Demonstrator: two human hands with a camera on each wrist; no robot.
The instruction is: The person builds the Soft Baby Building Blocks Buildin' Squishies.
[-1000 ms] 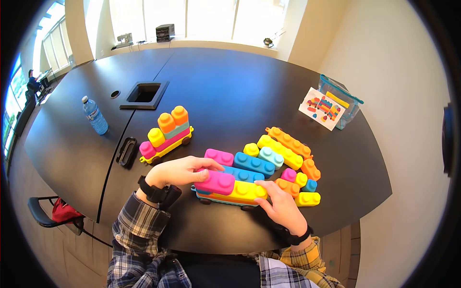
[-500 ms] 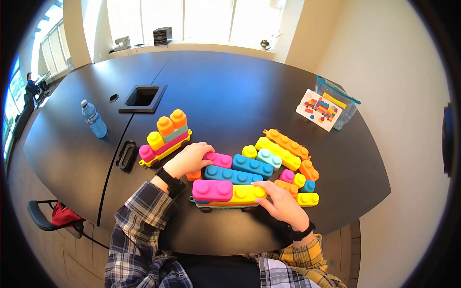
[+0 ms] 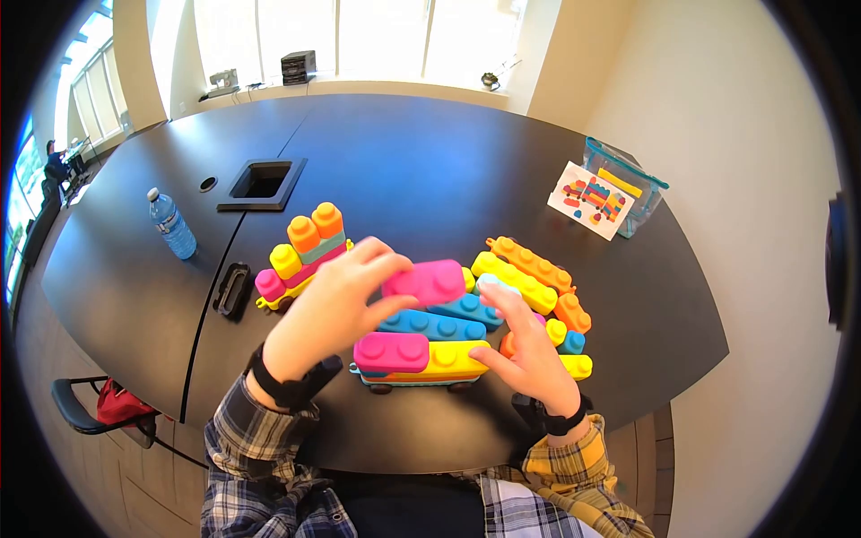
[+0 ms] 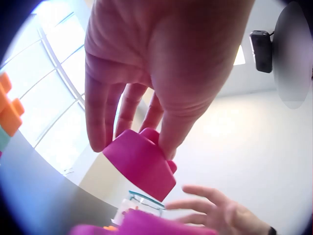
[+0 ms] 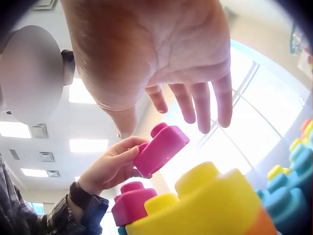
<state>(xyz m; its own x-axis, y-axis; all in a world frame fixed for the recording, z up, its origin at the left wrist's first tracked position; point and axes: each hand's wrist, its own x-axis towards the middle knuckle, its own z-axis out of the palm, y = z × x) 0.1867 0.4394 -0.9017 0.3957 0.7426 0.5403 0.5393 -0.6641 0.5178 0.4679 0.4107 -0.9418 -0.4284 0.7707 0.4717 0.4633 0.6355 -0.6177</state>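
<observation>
My left hand pinches a pink toy block between thumb and fingers, raised over two long blue blocks. In the left wrist view, the same pink block tilts below the fingertips. Nearest me stands a wheeled block wagon, topped by another pink block and a yellow block. My right hand hovers with fingers spread over the wagon's right end. It holds nothing, and the right wrist view shows its fingers straight above the yellow block.
Several loose blocks lie to the right, including a long yellow block and an orange wheeled base. A finished-looking block wagon stands at left, near a black holder and water bottle. A picture card leans on a clear bin.
The left hand left the wagon's pink block, took the loose pink block from beside the blue ones and lifted it rightward. The right hand rose off the yellow block and its fingers spread.
</observation>
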